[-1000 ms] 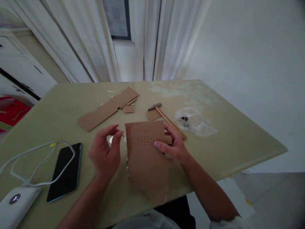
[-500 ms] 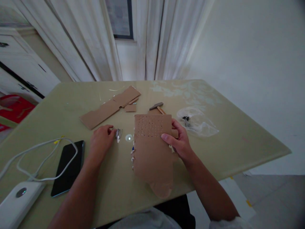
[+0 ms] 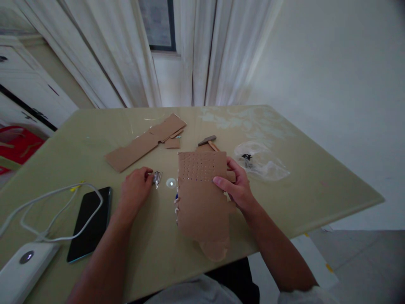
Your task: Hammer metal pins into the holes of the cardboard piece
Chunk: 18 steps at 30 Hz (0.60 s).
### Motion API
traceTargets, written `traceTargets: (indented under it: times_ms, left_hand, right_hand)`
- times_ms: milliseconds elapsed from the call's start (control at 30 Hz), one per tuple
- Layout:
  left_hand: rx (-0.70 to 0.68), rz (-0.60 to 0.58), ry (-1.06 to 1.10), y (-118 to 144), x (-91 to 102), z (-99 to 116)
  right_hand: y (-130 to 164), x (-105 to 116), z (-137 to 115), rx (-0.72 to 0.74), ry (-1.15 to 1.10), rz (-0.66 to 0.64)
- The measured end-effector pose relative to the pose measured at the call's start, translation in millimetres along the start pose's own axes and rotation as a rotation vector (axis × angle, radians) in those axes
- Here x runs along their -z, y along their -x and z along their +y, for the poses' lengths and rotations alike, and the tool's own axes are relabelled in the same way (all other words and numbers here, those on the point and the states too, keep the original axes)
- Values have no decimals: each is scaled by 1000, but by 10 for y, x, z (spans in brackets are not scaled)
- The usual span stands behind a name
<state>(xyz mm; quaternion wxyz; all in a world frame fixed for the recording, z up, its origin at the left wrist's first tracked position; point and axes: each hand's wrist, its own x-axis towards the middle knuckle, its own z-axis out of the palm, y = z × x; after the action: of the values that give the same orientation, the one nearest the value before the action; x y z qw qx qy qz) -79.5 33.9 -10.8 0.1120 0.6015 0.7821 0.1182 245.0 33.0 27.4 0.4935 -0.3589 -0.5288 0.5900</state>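
My right hand [image 3: 236, 188] grips a brown cardboard piece [image 3: 199, 194] by its right edge; its upper part is punched with rows of small holes. The cardboard is tilted up off the table in front of me. My left hand [image 3: 135, 190] rests on the table to its left, fingertips touching a small cluster of metal nails [image 3: 157, 177]. A small shiny round object [image 3: 171, 183] lies between the nails and the cardboard.
Long cardboard strips [image 3: 144, 141] lie further back. A small hammer [image 3: 209, 142] sits behind the held cardboard, and a clear plastic bag [image 3: 261, 161] to its right. A black phone [image 3: 90, 221], white cable [image 3: 47, 211] and white device [image 3: 22, 268] lie at the left.
My left hand went from raised beside the cardboard down to the nails on the table, and has stayed there. The cardboard shifted slightly right and away.
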Motion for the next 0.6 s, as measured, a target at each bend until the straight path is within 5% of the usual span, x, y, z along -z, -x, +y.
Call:
traceTargets:
  times_ms: [400, 600]
  left_hand:
    - [-43, 103, 111, 46, -61, 45]
    - [-395, 419, 443, 261, -6, 323]
  right_hand:
    - [8, -13, 1, -22, -27, -10]
    - [14, -6, 22, -76, -109, -97]
